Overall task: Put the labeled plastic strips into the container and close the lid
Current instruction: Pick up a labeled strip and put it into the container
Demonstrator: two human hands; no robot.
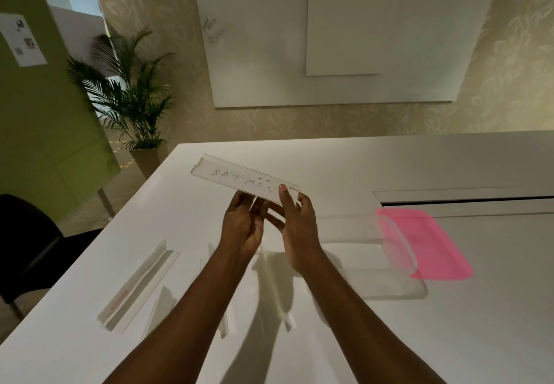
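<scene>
A clear plastic strip (230, 175) with "BATMAN" handwritten on it is held up above the white table. My right hand (296, 228) pinches its right end, thumb on top. My left hand (244, 225) supports the same end from below with its fingers. A clear open container (374, 252) stands on the table just right of my hands. Its pink lid (431, 243) lies flat on the table beside it, further right. Another clear strip (141, 284) with a red label lies at the left, and more clear strips (269, 287) lie under my forearms.
The white table (449, 338) has its left edge near a black chair (27, 249). A dark slot (464, 201) runs across the table at the right. A potted palm (132, 99) and a whiteboard (329, 45) stand beyond the table.
</scene>
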